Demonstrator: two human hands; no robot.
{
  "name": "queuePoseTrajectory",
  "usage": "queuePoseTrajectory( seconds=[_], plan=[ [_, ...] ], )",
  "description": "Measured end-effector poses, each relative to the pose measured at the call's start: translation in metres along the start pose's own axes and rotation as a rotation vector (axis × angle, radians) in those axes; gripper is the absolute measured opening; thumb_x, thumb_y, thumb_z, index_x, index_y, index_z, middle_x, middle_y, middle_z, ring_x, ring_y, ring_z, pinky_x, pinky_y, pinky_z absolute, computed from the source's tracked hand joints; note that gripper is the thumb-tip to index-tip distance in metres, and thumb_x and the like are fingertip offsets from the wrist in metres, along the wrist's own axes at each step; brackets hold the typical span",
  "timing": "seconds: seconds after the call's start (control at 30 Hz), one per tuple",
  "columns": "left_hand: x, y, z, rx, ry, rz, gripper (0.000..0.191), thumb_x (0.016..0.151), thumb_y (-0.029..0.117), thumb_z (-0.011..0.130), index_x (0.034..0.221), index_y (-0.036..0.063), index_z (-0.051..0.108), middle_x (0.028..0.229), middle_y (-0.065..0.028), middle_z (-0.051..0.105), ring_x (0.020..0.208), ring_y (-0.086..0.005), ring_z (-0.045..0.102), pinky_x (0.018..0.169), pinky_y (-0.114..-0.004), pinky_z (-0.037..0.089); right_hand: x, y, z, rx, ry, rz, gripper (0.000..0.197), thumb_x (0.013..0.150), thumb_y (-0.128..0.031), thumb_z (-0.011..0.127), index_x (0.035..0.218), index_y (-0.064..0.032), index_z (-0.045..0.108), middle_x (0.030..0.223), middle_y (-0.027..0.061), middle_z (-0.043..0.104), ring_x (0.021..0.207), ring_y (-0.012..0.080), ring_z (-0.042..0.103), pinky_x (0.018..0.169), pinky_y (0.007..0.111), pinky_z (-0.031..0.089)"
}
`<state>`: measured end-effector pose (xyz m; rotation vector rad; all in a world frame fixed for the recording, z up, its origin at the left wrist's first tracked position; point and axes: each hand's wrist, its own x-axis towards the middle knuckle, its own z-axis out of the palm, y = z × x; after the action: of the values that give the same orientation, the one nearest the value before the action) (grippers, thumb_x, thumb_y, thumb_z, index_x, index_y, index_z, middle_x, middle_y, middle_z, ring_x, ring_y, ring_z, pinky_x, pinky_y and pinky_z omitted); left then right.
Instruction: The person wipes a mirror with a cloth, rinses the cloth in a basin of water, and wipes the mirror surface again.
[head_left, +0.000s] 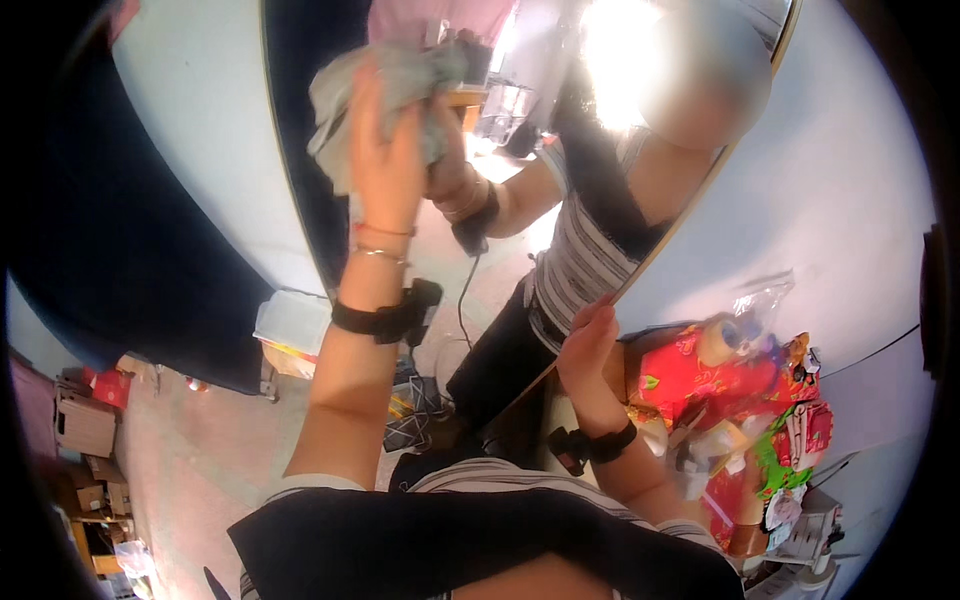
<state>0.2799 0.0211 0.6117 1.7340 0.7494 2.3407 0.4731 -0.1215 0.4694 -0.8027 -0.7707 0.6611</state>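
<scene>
A large mirror (420, 262) with a thin gold-coloured frame stands tilted before me. My left hand (386, 142) holds a crumpled grey-green cloth (334, 112) against the upper left part of its glass; hand and cloth are blurred. Lower down on the right, my right hand (590, 337) grips the mirror's framed edge, its fingertips curled over the rim. Both forearms bear black straps with small devices. The glass reflects my arm, a striped top and a bright light. What lies under the cloth and my left palm is hidden.
Right of the mirror, a red floral cloth (667, 375) bears a roll of tape (718, 341), plastic bags and packets. A clear plastic box (292, 319) stands left of the mirror. A dark curtain (150, 262) hangs at the left, with cardboard boxes (86, 424) beyond it.
</scene>
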Motion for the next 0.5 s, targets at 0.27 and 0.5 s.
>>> queuePoseTrajectory(
  seconds=[0.27,0.5],
  plan=[
    [-0.046,0.082,0.048,0.32,-0.615,0.49,0.045,0.069,0.013,0.057,0.114,0.016,0.056,0.132,-0.012,0.042,0.121,-0.0306,0.039,0.096,-0.043,0.028,0.0,-0.005,-0.011,-0.03,-0.114,-0.004,0.033,0.094,-0.038,0.035,0.082,-0.0084,0.045,0.069,-0.0049,0.035,0.06,0.0028,0.034,0.051,0.016,0.027],
    [-0.117,0.059,-0.013,0.041,-0.679,0.095,0.04,0.069,0.002,0.053,0.109,0.0087,0.058,0.117,-0.0109,0.055,0.108,-0.0256,0.052,0.089,-0.037,0.04,0.001,-0.01,0.002,-0.055,-0.102,-0.133,0.028,0.094,-0.032,0.034,0.082,-0.0088,0.045,0.075,-0.0039,0.036,0.066,0.0034,0.035,0.056,0.016,0.031]
  ],
)
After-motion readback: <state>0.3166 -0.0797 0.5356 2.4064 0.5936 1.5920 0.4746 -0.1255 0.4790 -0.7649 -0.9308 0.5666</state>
